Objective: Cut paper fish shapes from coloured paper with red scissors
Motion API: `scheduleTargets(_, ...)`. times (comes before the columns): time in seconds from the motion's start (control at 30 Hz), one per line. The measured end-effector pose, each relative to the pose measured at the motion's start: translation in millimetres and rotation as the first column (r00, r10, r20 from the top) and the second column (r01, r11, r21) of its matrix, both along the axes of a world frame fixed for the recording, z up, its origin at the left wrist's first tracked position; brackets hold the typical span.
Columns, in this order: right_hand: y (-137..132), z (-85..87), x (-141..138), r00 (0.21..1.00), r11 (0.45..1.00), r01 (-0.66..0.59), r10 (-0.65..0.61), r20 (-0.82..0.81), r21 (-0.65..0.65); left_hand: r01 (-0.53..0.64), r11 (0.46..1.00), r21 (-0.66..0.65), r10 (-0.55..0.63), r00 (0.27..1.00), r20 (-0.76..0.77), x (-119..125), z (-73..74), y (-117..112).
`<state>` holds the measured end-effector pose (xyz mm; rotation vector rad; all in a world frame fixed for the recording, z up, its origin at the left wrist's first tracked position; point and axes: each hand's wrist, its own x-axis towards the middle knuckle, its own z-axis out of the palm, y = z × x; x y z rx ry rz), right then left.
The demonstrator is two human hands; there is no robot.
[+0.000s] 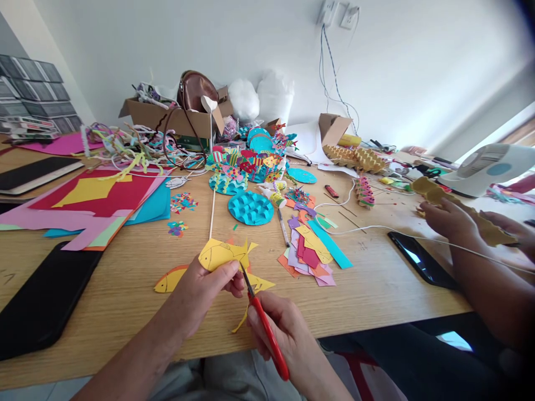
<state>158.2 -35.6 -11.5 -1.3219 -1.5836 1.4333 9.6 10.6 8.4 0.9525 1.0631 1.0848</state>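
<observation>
My left hand (pixel 215 278) pinches a yellow paper fish (pixel 219 254) with pencil-drawn outlines, holding it above the wooden table. Red-handled scissors (pixel 267 334) are in my right hand (pixel 280 326), its fingers wrapped round the handles. The scissor blades meet the paper near the fish's tail. Beneath my hands lie a yellow fish cutout with an orange back (pixel 169 279) and yellow paper scraps (pixel 261 283). A thin yellow strip (pixel 240 322) hangs close to my right hand. Part of the lower fish is hidden behind my left hand.
At the right, a co-worker's hands (pixel 449 220) hold a gold corrugated piece (pixel 463 211) above a black phone (pixel 418 259). A turquoise textured disc (pixel 251 208), paper scraps (pixel 309 248), a pen (pixel 283 228) and a white cord (pixel 388 227) lie ahead. Coloured sheets (pixel 96 200) are at left.
</observation>
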Motion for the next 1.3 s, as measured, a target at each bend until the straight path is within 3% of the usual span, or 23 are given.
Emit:
scheduleTargets(0.3,1.2,-3.2,2.6,0.999,0.999,-0.009,0.008,0.032,0.042,0.045,0.999,0.015,-0.045,0.999,-0.009,-2.5,-2.7,-1.3)
scheduleTargets(0.73,-1.5,-3.5,4.3,0.998,0.998,-0.019,0.015,0.061,0.057,0.032,0.999,0.039,-0.028,0.994,-0.106,-3.1,4.2,-0.1)
scheduleTargets(1.3,-3.2,-4.6,6.7,0.997,0.997,-0.024,0.018,0.082,0.079,0.059,0.998,0.007,-0.058,0.997,-0.054,-0.4,4.8,-3.3)
